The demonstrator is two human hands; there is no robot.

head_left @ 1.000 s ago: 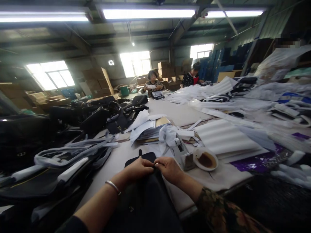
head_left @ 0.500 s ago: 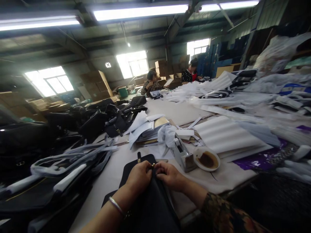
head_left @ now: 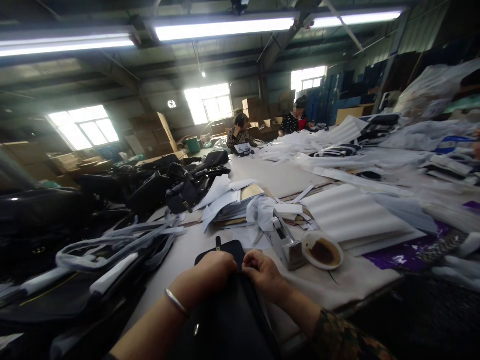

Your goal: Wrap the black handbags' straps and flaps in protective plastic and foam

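Hands closed on a black bag at the near table edge.

Head view: the left hand and the right hand are pressed together on the top edge of the black bag, fingers curled shut and pinching the edge between them; what is pinched cannot be made out. The bag's flap is laid out on the table. A tape dispenser and a bowl are seen just right. Work on this 1 bag is judged mid-way, with a pile of bags waiting at the left.
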